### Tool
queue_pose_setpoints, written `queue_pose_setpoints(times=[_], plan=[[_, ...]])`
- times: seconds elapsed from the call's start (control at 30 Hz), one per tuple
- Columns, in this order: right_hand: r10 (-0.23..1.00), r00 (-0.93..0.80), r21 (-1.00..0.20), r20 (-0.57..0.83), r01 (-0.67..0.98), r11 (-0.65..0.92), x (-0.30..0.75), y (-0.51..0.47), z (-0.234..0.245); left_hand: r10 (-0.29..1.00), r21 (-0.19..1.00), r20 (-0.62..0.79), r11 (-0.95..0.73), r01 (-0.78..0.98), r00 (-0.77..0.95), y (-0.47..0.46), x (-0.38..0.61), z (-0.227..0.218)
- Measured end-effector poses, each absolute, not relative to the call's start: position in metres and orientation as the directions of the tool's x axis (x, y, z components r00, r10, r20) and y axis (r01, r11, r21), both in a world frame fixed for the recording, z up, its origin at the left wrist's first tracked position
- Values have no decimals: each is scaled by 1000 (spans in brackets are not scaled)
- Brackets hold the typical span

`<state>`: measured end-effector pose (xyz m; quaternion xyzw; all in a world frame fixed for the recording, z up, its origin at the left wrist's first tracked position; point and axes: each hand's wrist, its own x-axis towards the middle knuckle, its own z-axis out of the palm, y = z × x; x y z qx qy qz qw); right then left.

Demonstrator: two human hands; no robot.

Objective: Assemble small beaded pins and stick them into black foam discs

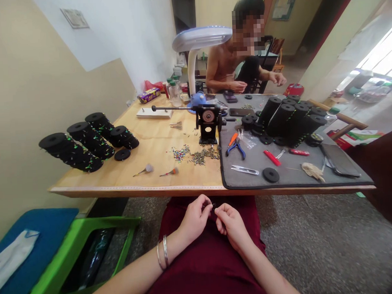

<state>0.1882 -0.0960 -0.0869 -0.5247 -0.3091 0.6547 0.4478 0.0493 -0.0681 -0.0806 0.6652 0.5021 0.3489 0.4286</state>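
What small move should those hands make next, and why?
Perhaps gently firm the pinch: the left hand and right hand meet at a tiny dark item, too small to identify, over the maroon-covered lap, so a slip could drop it.

Head-worn camera; looks forward and down; lap (203,258) near, table (151,144) beyond.

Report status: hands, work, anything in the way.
Left hand, right hand: close together, pinching. Small dark item between them, too tiny to identify. Table edge just beyond.

Shiny silver bangles (165,251) on left wrist (174,246); forearms (262,267) bare; dark maroon garment (200,267) below.
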Motion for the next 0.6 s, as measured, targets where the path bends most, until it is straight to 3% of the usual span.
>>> queue_pose_setpoints(times=[0.6], plan=[[925,-34,-891,-378,-257,-374,188,-94,-93,924,855,70,-250,455,377,-73,49,-69]])
